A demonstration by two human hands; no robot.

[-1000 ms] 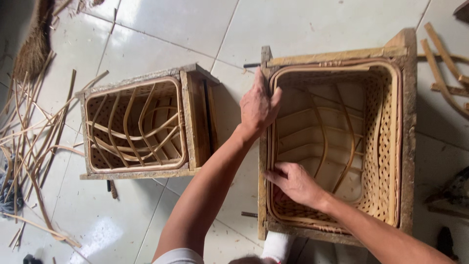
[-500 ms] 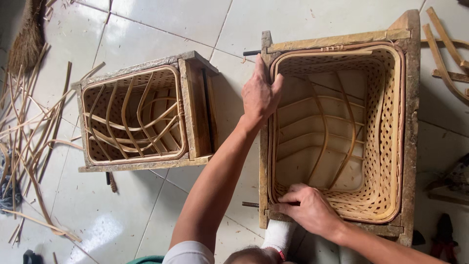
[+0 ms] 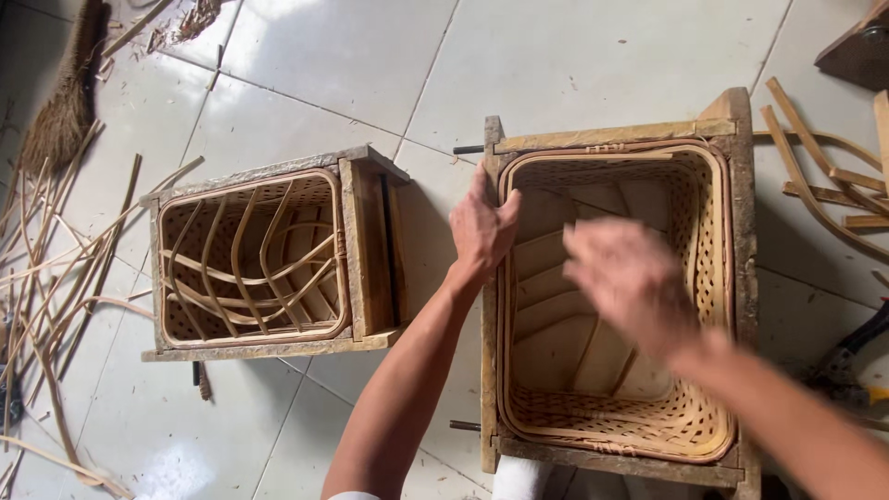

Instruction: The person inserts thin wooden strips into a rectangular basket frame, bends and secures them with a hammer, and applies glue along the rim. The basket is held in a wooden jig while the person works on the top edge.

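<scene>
1. Left hand point(image 3: 482, 231) grips the left rim of the woven basket point(image 3: 694, 426), fingers curled over the edge.
2. Right hand point(image 3: 625, 278) blurred, hovers above the basket's open inside; grip cannot be told.
3. Basket sits inside a wooden frame point(image 3: 745, 231).
4. Second frame point(image 3: 366, 250) with unfinished weave lies well apart to the left.
5. Pale tiled floor point(image 3: 370, 74); loose cane strips point(image 3: 56, 268) scattered at far left.

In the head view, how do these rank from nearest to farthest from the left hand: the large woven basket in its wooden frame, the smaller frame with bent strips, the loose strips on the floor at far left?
1. The large woven basket: the left hand rests on its left rim.
2. The smaller frame: to the left, across a strip of tile.
3. The loose strips: far left edge.
</scene>
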